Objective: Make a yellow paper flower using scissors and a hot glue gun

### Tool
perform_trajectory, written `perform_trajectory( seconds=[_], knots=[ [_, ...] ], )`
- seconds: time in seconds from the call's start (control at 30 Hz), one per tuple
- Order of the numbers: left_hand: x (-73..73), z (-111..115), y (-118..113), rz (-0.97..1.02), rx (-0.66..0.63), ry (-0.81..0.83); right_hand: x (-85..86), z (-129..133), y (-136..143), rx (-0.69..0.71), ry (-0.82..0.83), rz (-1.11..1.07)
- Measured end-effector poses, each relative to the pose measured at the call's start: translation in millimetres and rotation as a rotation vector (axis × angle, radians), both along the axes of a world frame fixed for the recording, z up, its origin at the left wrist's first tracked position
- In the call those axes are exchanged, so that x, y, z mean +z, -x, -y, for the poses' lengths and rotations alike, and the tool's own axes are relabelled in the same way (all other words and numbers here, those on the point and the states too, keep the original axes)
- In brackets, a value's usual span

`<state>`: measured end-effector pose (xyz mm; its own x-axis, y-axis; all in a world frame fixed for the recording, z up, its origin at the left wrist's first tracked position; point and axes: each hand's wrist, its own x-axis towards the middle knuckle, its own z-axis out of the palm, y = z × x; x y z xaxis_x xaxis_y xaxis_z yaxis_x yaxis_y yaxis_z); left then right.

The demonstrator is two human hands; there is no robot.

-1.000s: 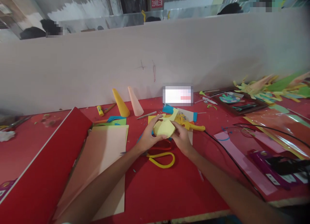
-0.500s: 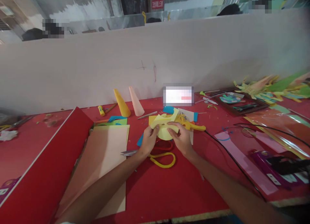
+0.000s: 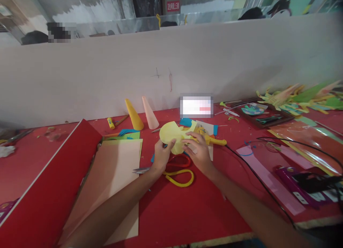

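A pale yellow paper cutout (image 3: 169, 131) with a rounded outline is held up over the table, its broad face turned to me. My left hand (image 3: 162, 155) pinches its lower edge between thumb and fingers. At the paper's right side, my right hand (image 3: 200, 153) has its fingers spread and bent, the tips close to the edge; whether they touch is unclear. Below the hands lie scissors with one red and one yellow handle loop (image 3: 183, 185), blades pointing left. Just behind the right hand rests a yellow glue gun (image 3: 218, 141) with a black cord.
Two paper cones, one orange-yellow (image 3: 134, 117) and one pink (image 3: 150, 115), stand near the white partition (image 3: 107, 73). Peach paper sheets (image 3: 120, 176) lie left, beside a raised red board (image 3: 50, 183). A dark tray (image 3: 261, 123), pink strip (image 3: 270, 180) and purple box (image 3: 297, 183) are right.
The folded paper has opened out, its rounded part now flipped up to the left. My right hand's fingers have loosened from their pinch and spread.
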<state>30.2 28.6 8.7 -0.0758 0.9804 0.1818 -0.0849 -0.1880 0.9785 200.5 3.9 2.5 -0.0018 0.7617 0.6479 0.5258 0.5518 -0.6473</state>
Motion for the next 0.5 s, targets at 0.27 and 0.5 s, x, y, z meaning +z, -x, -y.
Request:
perform_trajectory(
  seconds=[0.27, 0.5],
  knots=[
    [4.4, 3.9, -1.6, -0.030, -0.083, -0.025, -8.4, 6.7, 14.1, 0.127, 0.144, 0.038],
    [3.2, 4.0, -1.3, -0.051, -0.041, -0.003, -0.6, -2.7, -3.4, -0.084, 0.200, -0.189]
  ],
)
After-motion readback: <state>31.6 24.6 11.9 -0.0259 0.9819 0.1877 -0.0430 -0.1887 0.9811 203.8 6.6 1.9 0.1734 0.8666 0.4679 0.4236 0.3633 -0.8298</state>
